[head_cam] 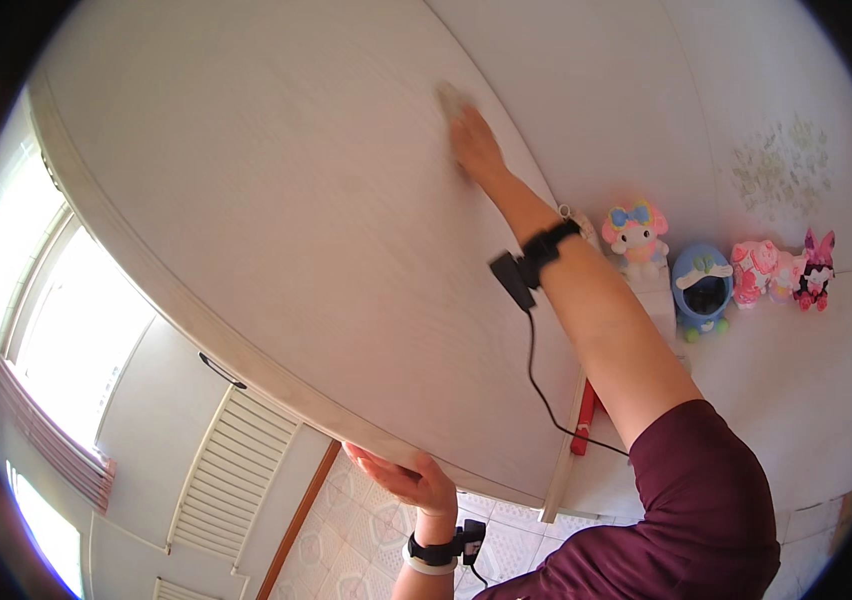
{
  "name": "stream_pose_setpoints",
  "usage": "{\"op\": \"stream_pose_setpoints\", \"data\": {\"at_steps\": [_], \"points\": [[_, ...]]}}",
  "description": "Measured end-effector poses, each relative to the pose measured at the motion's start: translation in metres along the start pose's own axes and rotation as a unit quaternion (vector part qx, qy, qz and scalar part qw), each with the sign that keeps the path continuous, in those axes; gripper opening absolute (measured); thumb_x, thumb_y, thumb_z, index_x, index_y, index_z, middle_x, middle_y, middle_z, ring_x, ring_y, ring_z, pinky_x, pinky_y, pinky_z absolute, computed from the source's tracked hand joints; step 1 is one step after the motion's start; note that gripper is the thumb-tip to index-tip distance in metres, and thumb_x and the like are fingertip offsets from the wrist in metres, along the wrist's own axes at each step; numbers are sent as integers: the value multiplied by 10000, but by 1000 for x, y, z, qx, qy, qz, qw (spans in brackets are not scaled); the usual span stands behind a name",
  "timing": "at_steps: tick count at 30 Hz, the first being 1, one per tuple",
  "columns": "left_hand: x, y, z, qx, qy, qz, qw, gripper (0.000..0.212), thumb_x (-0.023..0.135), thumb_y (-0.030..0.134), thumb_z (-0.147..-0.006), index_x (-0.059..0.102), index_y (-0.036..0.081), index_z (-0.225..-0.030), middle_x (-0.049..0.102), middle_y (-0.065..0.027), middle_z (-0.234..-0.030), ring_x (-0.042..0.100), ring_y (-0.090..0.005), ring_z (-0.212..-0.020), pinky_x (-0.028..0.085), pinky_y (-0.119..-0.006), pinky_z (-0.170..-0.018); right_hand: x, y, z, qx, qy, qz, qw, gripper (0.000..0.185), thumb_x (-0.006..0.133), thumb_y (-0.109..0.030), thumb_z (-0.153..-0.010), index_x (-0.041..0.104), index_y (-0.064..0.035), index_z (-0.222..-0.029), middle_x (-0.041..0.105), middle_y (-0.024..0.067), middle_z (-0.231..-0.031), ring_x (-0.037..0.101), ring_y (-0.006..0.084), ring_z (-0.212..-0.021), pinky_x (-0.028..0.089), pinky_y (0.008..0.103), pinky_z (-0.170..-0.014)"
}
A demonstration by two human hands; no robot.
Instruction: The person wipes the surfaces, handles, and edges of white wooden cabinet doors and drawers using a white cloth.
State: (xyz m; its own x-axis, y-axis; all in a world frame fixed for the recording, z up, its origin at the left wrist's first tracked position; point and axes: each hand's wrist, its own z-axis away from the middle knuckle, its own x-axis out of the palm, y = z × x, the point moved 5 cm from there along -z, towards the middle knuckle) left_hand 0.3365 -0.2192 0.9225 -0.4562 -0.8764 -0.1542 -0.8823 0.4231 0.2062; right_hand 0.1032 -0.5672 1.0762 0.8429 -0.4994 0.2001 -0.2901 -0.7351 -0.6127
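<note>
A large, pale wood-grain panel [306, 210], perhaps a door or cabinet side, fills much of the view. My right hand [477, 142] reaches up over its face, near the edge by the wall, and presses a light cloth [454, 97] against it; hand and cloth are blurred. Lower down, my left hand [412, 480] holds the panel's near edge, fingers on the far side and thumb by the rim. Both wrists carry black straps with small cabled devices, and the left also has a pale bangle.
Right of the panel stand a pink-eared figurine [637, 238], a blue figurine [702, 291] and several pink ones [756, 271]. Dark stains [782, 169] mark the wall. A white radiator [234, 472], a window [80, 337] and patterned floor tiles [343, 525] lie at lower left.
</note>
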Motion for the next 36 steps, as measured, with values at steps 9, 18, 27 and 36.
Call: {"op": "stream_pose_setpoints", "data": {"at_steps": [9,18,27,36], "points": [[-15,-8,9,62,-1,1,998,634,490,203,-864,152,75,-1385,177,-206,-1422,194,-377,-1301,167,-518,-1035,-15,-263,155,-427,-123,-172,879,556,540,-150,-806,356,-53,-1321,330,110,-1379,290,324,-1272,236,426,-1027],[-12,-7,14,62,24,-41,997,636,505,154,-851,175,115,-1393,184,-192,-1427,184,-371,-1311,155,-514,-1049,32,-126,-56,-145,-31,68,987,414,303,-137,-884,387,4,-1263,421,218,-1266,397,355,-1164,317,403,-1000],[-6,-6,12,94,31,-23,995,592,499,160,-854,217,80,-1368,229,-218,-1397,224,-393,-1286,201,-537,-1026,12,-170,39,-252,-25,-15,967,488,327,-291,-924,310,-5,-1320,335,170,-1357,287,297,-1274,232,358,-1046],[-7,-7,11,57,9,-35,998,582,452,298,-879,213,81,-1363,172,-196,-1409,197,-341,-1298,208,-483,-1022,63,-143,-128,-211,-42,52,975,426,310,-161,-894,333,-80,-1311,381,197,-1308,390,330,-1188,322,381,-993]]}}
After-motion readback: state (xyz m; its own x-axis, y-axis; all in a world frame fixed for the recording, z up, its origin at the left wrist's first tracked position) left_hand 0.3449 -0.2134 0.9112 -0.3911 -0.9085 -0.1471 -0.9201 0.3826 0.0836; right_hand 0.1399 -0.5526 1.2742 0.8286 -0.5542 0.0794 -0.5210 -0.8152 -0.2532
